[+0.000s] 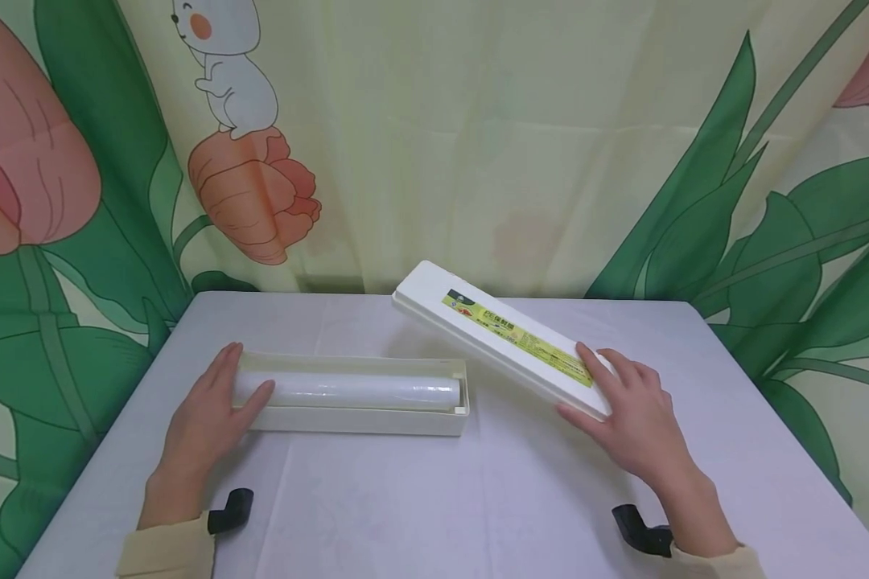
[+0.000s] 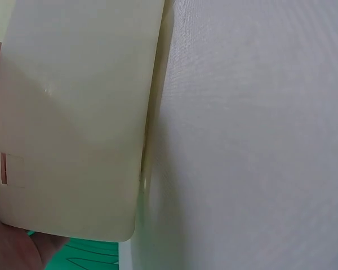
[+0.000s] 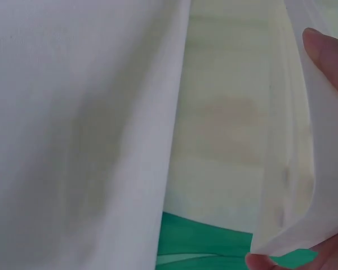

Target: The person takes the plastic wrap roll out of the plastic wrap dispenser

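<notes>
A long white box [image 1: 362, 420] lies on the table, its top off, with a roll of clear plastic wrap [image 1: 369, 392] inside. My left hand [image 1: 213, 410] grips the box's left end, thumb over the near side by the roll. The box's outer wall [image 2: 73, 124] fills much of the left wrist view. My right hand [image 1: 633, 406] holds the white lid [image 1: 492, 326] by its right end, thumb on the near edge. The lid is tilted, its far left end raised, and carries a yellow-green printed label. In the right wrist view the lid's hollow underside [image 3: 296, 140] shows beside the fingers.
A white cloth covers the table [image 1: 376, 507]. Behind it hangs a curtain [image 1: 442, 161] printed with tulips, leaves and a white animal, close to the table's back edge. A black wrist mount [image 1: 232, 511] sticks out from the left sleeve, another [image 1: 640, 531] from the right.
</notes>
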The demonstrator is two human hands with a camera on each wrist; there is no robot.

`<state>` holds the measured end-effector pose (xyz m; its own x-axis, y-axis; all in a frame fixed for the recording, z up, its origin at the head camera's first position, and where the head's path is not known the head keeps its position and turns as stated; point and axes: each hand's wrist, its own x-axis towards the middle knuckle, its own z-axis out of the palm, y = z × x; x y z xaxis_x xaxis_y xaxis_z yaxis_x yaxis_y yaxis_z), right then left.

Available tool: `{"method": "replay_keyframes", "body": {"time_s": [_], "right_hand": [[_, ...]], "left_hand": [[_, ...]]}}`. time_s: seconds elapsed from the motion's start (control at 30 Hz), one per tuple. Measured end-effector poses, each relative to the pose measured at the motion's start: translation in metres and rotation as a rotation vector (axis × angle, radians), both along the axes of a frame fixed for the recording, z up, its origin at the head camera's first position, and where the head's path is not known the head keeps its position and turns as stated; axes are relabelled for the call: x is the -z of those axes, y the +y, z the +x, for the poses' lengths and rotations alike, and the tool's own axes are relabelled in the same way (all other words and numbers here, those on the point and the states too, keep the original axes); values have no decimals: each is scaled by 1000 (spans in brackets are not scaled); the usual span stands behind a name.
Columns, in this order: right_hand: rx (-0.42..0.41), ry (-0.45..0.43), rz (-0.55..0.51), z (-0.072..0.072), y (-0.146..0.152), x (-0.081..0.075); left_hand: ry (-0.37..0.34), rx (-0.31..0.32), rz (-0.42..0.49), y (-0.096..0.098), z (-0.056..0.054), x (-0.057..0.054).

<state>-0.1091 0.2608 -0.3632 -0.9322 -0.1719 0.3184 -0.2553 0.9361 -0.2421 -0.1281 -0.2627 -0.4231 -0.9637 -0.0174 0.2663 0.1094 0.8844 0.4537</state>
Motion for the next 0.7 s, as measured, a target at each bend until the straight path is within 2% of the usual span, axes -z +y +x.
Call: {"method": "replay_keyframes", "body": {"time_s": [0.2,0.5,0.7], "right_hand": [[50,-22,-2,2,14,6],[98,-57,6,8,29,20],[132,-68,28,10,37,27]], "left_hand": [[-18,2,25,0,0,0],[-96,2,82,-3,2,-3],[-117,16,121,-8,2,-3]]}}
